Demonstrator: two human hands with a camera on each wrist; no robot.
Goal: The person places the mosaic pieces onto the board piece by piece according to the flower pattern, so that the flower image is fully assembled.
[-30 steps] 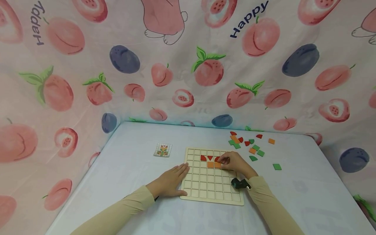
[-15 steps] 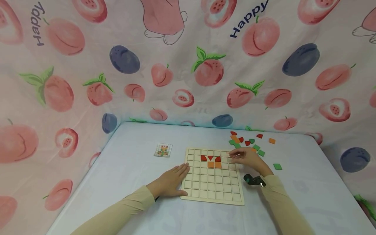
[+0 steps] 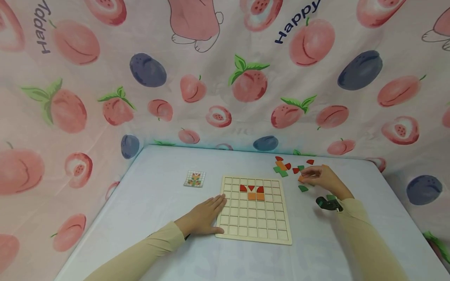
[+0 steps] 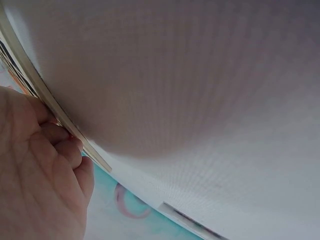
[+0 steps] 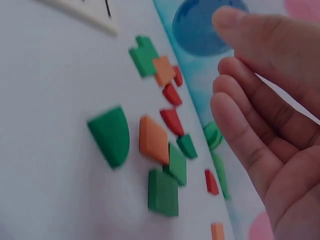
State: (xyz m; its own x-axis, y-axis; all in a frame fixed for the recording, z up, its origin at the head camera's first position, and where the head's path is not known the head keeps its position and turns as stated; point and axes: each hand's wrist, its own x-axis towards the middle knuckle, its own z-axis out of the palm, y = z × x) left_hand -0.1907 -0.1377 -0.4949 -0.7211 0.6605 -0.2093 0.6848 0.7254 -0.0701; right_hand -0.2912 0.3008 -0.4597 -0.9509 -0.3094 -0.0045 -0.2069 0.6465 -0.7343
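Observation:
A pale wooden grid board (image 3: 253, 220) lies in the middle of the table. Near its top sit a red triangle (image 3: 251, 188) flanked by two red quarter-round pieces, with two orange squares (image 3: 252, 196) below. My left hand (image 3: 203, 218) rests at the board's left edge, fingers extended across it. My right hand (image 3: 322, 178) is over the loose pieces to the board's right. In the right wrist view its thumb and fingers stand apart with nothing between them. An orange square (image 5: 153, 140) and a green quarter-round piece (image 5: 111, 136) lie below the fingers.
A small pattern card (image 3: 195, 177) lies left of the board. Several green, orange and red pieces, among them a red one (image 3: 310, 161), lie scattered at the back right. A fruit-print cloth (image 3: 242, 128) stands along the table's back edge.
My right hand has moved from the red and orange pieces on the board to the right, over the loose pieces. My left hand stays at the board's left edge.

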